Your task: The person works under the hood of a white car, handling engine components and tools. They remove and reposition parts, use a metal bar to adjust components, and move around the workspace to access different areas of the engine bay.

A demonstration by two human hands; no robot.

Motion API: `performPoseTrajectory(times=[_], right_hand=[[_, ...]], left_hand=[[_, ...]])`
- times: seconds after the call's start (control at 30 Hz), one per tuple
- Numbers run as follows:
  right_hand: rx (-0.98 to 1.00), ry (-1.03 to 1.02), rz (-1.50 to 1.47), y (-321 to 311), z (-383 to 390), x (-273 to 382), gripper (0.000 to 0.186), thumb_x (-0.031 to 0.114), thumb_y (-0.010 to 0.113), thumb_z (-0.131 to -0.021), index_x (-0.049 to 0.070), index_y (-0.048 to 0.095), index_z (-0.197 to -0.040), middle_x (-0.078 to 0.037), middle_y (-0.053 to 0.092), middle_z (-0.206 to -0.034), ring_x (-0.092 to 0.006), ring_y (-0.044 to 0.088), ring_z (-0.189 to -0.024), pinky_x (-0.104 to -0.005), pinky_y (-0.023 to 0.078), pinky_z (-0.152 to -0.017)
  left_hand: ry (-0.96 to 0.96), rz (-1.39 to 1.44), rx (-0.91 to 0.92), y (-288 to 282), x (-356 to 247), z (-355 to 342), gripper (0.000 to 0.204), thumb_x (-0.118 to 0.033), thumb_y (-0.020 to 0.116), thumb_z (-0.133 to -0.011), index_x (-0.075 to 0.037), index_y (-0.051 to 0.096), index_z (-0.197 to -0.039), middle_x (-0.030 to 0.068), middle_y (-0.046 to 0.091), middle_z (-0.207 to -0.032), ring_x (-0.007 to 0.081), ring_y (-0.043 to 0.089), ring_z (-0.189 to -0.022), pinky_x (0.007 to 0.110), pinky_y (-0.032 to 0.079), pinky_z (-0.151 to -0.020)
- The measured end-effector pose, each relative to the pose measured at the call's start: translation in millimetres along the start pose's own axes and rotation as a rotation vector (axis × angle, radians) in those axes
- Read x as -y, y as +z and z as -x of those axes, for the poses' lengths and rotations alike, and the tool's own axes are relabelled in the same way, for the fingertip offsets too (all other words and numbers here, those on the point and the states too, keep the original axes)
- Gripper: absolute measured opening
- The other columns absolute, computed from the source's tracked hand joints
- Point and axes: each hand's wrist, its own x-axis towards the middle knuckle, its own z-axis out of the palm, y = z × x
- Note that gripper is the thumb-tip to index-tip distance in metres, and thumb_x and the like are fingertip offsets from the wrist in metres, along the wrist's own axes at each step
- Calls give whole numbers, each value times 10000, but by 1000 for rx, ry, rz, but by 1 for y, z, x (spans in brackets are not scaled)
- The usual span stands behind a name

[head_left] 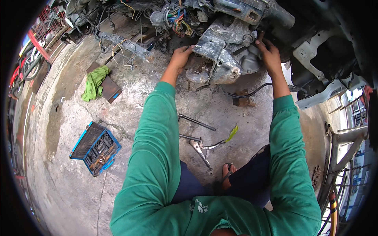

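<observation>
Both arms, in green sleeves, reach far across the concrete floor [78, 188] to a grimy metal engine casing [220, 55] that sits at the far middle of the scene, beneath a tangle of coloured wires [179, 19]. The left hand [180, 58] lies on the casing's left edge with its fingers curled over the metal rim, gripping it. The right hand [269, 53] presses against the casing's right side, fingers spread and bent over the dark housing; whether it truly grips or only rests there cannot be told. On the floor between the arms lie a long metal bar [196, 122], and nearer, a pair of pliers [201, 151] beside a tool with a yellow-green handle [231, 133]. A black cable [252, 92] curves along the floor just right of the casing's near side. To the left, well apart, an open blue socket case [95, 148] sits on the floor, and farther off a green rag [94, 82] is draped over a brown block [111, 89]. A sandalled foot [227, 173] shows near the bottom middle.
</observation>
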Motion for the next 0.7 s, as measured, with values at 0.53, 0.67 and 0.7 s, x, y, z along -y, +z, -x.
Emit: performPoseTrajectory(times=[0.53,0.67,0.7], right_hand=[[-20,131,-186,6,4,-6,742,478,767,-854,-66,600,-1330,-213,678,-1227,-277,636,-1141,-352,463,-998],[-18,160,-209,1,1,-11,817,505,763,-858,-71,536,-1393,-212,623,-1324,-271,587,-1219,-356,422,-1054],[36,183,-270,4,9,-6,868,525,765,-854,-72,498,-1424,-211,585,-1378,-269,552,-1264,-357,388,-1089]], left_hand=[[-155,-57,-176,-1,2,-3,436,-460,734,-914,-32,664,-865,54,559,-648,169,492,-478,313,324,-413],[-10,166,-87,10,-4,-1,277,-257,726,-945,-21,698,-1088,67,665,-882,138,561,-620,291,416,-498],[42,186,-42,2,-1,-1,276,-212,719,-950,-21,693,-1147,67,677,-948,133,582,-674,288,447,-536]])
